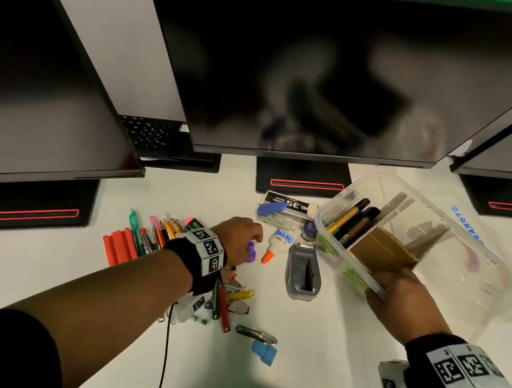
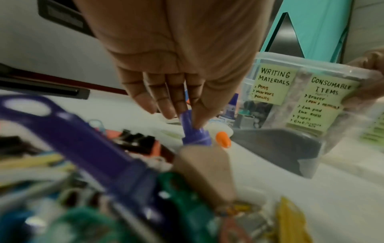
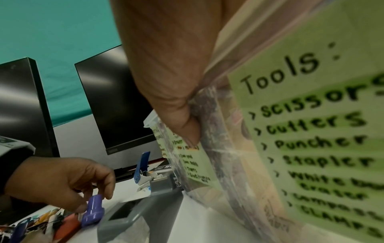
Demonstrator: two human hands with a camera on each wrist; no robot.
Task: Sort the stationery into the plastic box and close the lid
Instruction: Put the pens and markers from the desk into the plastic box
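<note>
left hand (image 1: 237, 238) pinches purple cap piece (image 1: 251, 252), frame centre | right hand (image 1: 399, 297) grips tilted plastic box (image 1: 444, 223), right of centre

Three monitors (image 1: 318, 69), one plastic box (image 1: 424, 247), one glue bottle (image 1: 278, 242), one grey hole punch (image 1: 302, 271).

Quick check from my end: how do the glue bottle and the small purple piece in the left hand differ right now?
The glue bottle is white with an orange tip; the purple piece is purple all over. The glue bottle lies on the desk untouched, while the purple piece is pinched by the left hand. The glue bottle is longer, the purple piece stubbier. Both remain outside the plastic box, which the right hand holds tilted.
</note>
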